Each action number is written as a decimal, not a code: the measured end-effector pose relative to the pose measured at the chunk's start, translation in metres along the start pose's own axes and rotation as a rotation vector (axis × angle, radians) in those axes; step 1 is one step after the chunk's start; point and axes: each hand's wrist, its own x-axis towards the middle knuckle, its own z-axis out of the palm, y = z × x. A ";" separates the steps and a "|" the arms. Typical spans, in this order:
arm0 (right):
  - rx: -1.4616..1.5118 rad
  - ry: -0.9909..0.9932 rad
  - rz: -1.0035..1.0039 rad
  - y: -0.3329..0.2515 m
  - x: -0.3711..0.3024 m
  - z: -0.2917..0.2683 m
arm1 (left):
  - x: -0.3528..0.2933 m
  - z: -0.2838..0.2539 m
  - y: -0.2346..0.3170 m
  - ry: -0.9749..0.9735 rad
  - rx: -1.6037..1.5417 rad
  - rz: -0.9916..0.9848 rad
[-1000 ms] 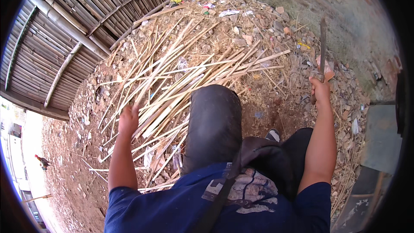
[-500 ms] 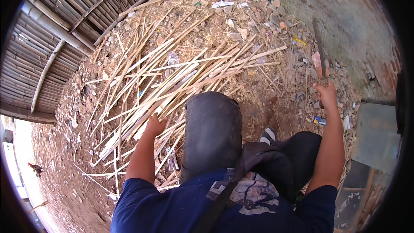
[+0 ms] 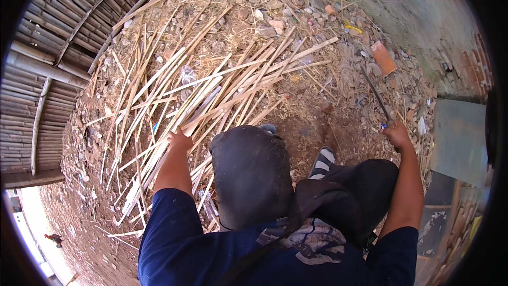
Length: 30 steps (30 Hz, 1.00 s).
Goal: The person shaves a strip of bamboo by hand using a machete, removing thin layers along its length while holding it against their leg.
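Observation:
My left hand (image 3: 180, 141) rests low over a loose pile of long, pale split-bamboo strips (image 3: 219, 82). Its fingers look partly stretched out and touch the strips near the pile's middle; their tips are hard to make out. Out to the right, my right hand (image 3: 398, 135) is closed round the handle of a long machete (image 3: 374, 91). The narrow dark blade points away and to the left, above the rubble. Between my hands is my raised knee (image 3: 251, 164) in dark cloth, beside the near edge of the pile.
A bamboo slat wall (image 3: 50, 82) rises on the left and a worn brick-and-plaster wall (image 3: 413, 26) on the right. Stones and litter cover the ground, with an orange brick (image 3: 383, 58) past the machete. A grey panel (image 3: 459, 140) leans at right; a chicken (image 3: 55, 239) stands far left.
My left hand has moved farther onto the strips. The machete has swung from upright to tilted left and lower, and my right hand has come down slightly. The whole view has shifted.

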 end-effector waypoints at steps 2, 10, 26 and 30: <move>0.007 -0.013 0.009 0.006 0.004 -0.001 | 0.007 0.004 0.009 0.047 0.047 0.001; -0.306 -0.054 -0.052 -0.023 0.007 0.000 | 0.026 0.031 0.012 0.064 0.259 0.065; -0.101 -0.045 -0.200 -0.060 -0.016 -0.002 | -0.079 -0.067 -0.007 0.820 -0.446 0.718; -0.003 0.018 -0.313 -0.104 -0.048 -0.015 | -0.140 -0.101 -0.019 0.919 -0.484 0.769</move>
